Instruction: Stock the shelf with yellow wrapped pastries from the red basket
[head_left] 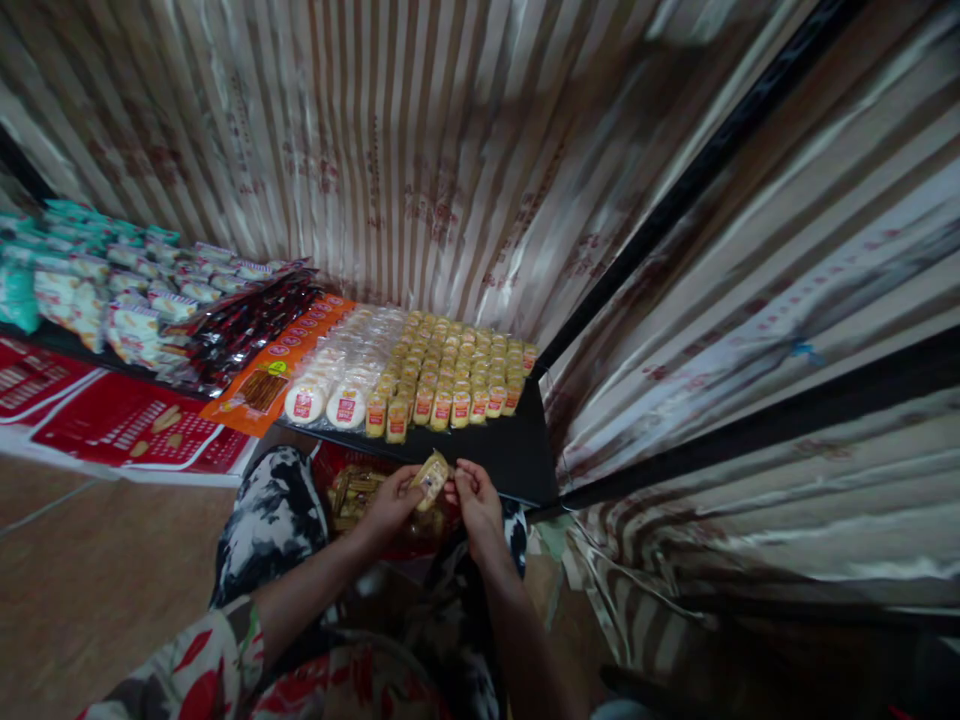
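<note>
My left hand (395, 503) grips a small yellowish snack packet (431, 480) between thumb and fingers, tilted up over my lap. At the packet's right edge, the fingers of my right hand (478, 498) are pinched together; the exact contact is too small to make out. Below the hands, an open red bag or box (325, 462) between my knees holds more yellow-wrapped snack packets (360, 497), partly hidden by my left hand and forearm. Just beyond, rows of yellow snack packets with red labels (442, 407) stand on a black shelf (517, 450).
Left of the yellow rows lie round white packaged crackers (349, 407), an orange bag (262, 385), dark red packets (240, 325) and white and teal packets (135, 310). A striped curtain (420, 150) hangs behind. Black metal posts (675, 205) slant at the right.
</note>
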